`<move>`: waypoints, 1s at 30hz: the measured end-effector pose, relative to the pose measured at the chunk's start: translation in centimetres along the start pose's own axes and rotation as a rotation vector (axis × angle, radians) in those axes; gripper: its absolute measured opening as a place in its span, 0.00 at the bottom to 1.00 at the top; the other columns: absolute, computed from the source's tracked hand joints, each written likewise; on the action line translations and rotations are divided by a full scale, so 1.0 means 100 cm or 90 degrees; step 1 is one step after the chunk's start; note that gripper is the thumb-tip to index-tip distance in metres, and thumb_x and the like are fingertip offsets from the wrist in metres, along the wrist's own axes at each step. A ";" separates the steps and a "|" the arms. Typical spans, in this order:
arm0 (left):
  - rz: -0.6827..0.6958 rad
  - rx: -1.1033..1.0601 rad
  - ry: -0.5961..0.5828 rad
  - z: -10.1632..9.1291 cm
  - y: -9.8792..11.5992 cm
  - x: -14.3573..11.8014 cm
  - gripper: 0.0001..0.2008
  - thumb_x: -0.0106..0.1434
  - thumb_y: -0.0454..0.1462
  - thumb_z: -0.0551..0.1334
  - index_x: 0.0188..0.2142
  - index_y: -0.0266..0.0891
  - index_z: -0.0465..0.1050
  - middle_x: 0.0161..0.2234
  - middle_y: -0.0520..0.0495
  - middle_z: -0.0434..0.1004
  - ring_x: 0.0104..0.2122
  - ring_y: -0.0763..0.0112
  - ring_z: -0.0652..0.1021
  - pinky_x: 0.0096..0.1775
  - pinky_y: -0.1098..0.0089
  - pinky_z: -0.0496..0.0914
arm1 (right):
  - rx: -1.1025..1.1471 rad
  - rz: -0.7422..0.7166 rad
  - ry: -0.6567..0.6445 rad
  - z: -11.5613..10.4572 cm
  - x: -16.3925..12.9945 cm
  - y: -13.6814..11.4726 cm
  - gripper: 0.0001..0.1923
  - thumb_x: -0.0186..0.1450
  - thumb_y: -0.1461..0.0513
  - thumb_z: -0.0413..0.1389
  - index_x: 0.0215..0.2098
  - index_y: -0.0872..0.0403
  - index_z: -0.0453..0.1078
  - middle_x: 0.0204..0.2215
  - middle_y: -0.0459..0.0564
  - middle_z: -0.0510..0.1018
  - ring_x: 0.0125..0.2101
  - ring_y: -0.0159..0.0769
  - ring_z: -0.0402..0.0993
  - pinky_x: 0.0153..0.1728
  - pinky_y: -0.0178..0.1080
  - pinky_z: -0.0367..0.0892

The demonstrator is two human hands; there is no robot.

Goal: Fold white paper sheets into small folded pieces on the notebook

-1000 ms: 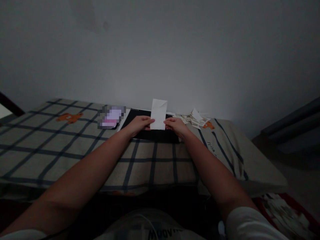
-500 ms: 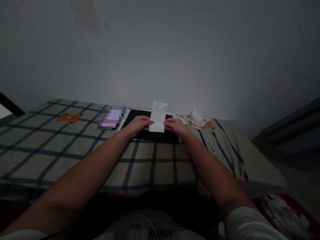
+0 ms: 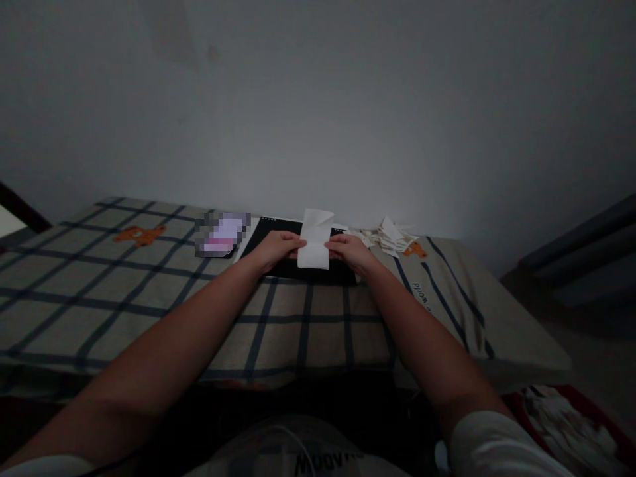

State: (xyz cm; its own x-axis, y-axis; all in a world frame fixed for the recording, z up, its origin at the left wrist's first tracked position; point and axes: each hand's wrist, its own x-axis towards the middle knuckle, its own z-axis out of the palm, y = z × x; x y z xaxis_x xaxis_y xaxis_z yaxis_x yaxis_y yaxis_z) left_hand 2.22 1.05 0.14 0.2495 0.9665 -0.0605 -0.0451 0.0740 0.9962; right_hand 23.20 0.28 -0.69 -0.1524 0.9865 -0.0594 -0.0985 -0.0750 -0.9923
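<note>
A strip of white paper (image 3: pixel 315 228) is held by its two side edges over a black spiral-holed notebook or pad (image 3: pixel 283 268). My left hand (image 3: pixel 279 249) pinches the left edge between thumb and fingers. On the opposite edge, my right hand (image 3: pixel 348 249) is closed in the same kind of pinch. A crease runs across the paper level with my thumbs, and its top end has a slanting fold. Right of my right hand lies a loose pile of folded white paper pieces (image 3: pixel 392 237).
A phone-like device (image 3: pixel 223 235) with a blurred lilac screen lies left of the notebook. Everything rests on a checked cloth (image 3: pixel 149 285) with orange bear prints. Behind stands a bare grey wall (image 3: pixel 318 119). A red item with a pale print (image 3: pixel 566 424) is low at the right.
The paper's upper end has dropped lower and its bottom end has come slightly towards me, with the crease now showing at the thumbs. Both hands stay in nearly the same place.
</note>
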 end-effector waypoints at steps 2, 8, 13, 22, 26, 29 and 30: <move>0.002 -0.007 0.007 0.000 0.000 0.000 0.04 0.52 0.34 0.69 0.28 0.34 0.77 0.30 0.47 0.79 0.31 0.73 0.77 0.38 0.68 0.73 | -0.011 0.004 -0.006 0.000 0.000 0.000 0.06 0.53 0.67 0.65 0.27 0.57 0.71 0.23 0.43 0.75 0.24 0.26 0.70 0.31 0.33 0.69; 0.037 -0.011 0.016 -0.002 0.001 0.000 0.05 0.52 0.35 0.70 0.28 0.34 0.78 0.28 0.48 0.79 0.28 0.75 0.76 0.39 0.69 0.72 | -0.011 0.014 -0.036 0.000 -0.001 0.002 0.06 0.54 0.66 0.65 0.27 0.57 0.71 0.23 0.44 0.75 0.24 0.26 0.71 0.31 0.33 0.69; 0.023 0.000 0.011 -0.001 0.001 0.001 0.04 0.52 0.34 0.70 0.26 0.34 0.78 0.27 0.47 0.79 0.28 0.74 0.76 0.39 0.68 0.73 | 0.011 -0.005 -0.011 0.000 0.001 0.002 0.06 0.55 0.66 0.64 0.29 0.56 0.72 0.25 0.45 0.76 0.26 0.27 0.72 0.33 0.33 0.70; 0.028 -0.011 -0.007 -0.004 0.000 0.002 0.09 0.50 0.38 0.72 0.29 0.35 0.79 0.31 0.45 0.81 0.31 0.72 0.77 0.40 0.68 0.73 | 0.001 0.005 -0.043 -0.001 0.000 0.003 0.07 0.51 0.66 0.66 0.27 0.56 0.72 0.23 0.44 0.76 0.25 0.26 0.71 0.31 0.32 0.70; 0.041 0.015 -0.007 -0.002 0.001 0.000 0.13 0.46 0.40 0.73 0.29 0.34 0.79 0.29 0.47 0.80 0.29 0.72 0.76 0.39 0.67 0.73 | 0.020 0.002 -0.030 -0.001 0.001 0.003 0.09 0.51 0.67 0.66 0.28 0.56 0.71 0.24 0.44 0.76 0.25 0.27 0.72 0.31 0.32 0.71; 0.029 0.009 0.002 0.000 0.000 -0.001 0.11 0.46 0.39 0.73 0.28 0.34 0.78 0.28 0.47 0.79 0.29 0.72 0.76 0.39 0.68 0.73 | 0.004 0.001 -0.024 -0.001 0.001 0.002 0.09 0.50 0.66 0.67 0.27 0.56 0.71 0.23 0.43 0.76 0.24 0.26 0.71 0.29 0.30 0.70; 0.021 0.003 0.005 0.000 0.000 -0.001 0.10 0.47 0.39 0.72 0.28 0.35 0.78 0.28 0.47 0.79 0.29 0.72 0.77 0.39 0.68 0.73 | -0.002 0.001 -0.028 -0.001 0.001 0.001 0.09 0.50 0.65 0.67 0.26 0.56 0.71 0.22 0.43 0.75 0.24 0.25 0.71 0.29 0.29 0.70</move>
State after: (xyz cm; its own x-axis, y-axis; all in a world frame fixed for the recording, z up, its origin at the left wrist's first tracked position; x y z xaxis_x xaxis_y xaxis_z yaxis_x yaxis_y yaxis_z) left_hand 2.21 1.00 0.17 0.2402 0.9703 -0.0274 -0.0488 0.0403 0.9980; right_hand 23.28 0.38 -0.84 -0.1955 0.9791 -0.0564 -0.0954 -0.0763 -0.9925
